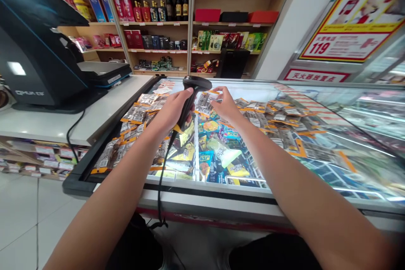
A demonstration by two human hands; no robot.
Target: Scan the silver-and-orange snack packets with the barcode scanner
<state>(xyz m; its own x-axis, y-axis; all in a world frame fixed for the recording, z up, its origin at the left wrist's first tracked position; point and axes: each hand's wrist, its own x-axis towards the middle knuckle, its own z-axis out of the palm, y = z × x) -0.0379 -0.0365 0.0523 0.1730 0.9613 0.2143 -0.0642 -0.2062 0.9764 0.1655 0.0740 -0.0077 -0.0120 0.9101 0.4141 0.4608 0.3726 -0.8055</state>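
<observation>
While your left hand (176, 107) is wrapped around the handle of the black scanner (189, 103), your right hand (227, 104) pinches one small packet (204, 103) by its right side, thumb and fingers closed on it. That packet is held up over the glass-topped freezer (215, 193), just beside the scanner's head; whether the two touch, you cannot tell from here. Judging by its shiny film, the packet should be light, soft and a bit slippery, and its contents might crush if you squeeze; take it by the orange edge and leave the printed face uncovered. Your scanner looks stiff and somewhat heavier, best gripped around the handle, its cord (162, 177) hanging below.

Counting up, you have one scanner, one cord and one packet in hand. Two spreads of similar packets lie over the freezer, a left spread (136, 114) and a right spread (283, 114), too overlapped for you to count singly. To your left, one counter (63, 124) carries one terminal (34, 59); on a shelf (218, 24) ahead sit three flat boxes (234, 17).
</observation>
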